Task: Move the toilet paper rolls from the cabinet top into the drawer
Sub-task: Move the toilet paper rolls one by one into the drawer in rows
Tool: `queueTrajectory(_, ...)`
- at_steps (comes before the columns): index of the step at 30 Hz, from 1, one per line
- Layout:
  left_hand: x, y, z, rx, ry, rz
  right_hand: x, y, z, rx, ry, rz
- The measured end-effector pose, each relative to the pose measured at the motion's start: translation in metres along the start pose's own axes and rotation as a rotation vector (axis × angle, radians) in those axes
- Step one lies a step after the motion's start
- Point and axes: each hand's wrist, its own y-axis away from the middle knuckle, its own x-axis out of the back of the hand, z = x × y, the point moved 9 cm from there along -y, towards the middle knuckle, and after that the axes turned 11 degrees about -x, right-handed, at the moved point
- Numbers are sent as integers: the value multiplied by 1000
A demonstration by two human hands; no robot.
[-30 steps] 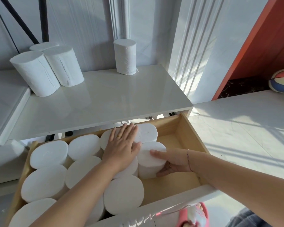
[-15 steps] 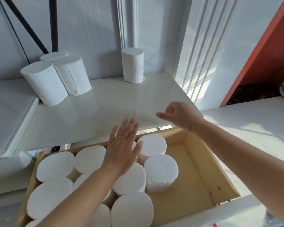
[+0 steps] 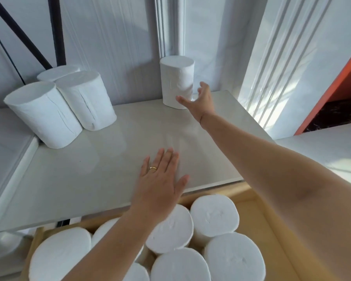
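A: head cam, where's the right hand (image 3: 199,100)?
B: fingers spread, empty, right by the lone roll (image 3: 176,82) on the cabinet top (image 3: 114,159).
A: left hand (image 3: 160,179)?
B: flat, fingers apart, above the drawer (image 3: 259,226) rolls (image 3: 213,216).

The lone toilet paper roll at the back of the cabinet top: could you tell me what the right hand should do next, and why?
Probably close the fingers around it. The right hand is open beside the upright lone roll, thumb in front, not yet gripping. The drawer has bare floor on its right side for it.
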Motion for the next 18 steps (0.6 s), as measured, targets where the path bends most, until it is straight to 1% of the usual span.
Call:
queueTrajectory(6,-3,-1,1,-11,-14,5,-23,-28,-7,20,-103,-9)
queueTrajectory(10,-4,-1,1,-13,-7,10,-27,-35,-10,30,-120,0)
queueTrajectory(18,-4,-2,0,-23,-26,15,-16,-26,-15,62,64,35)
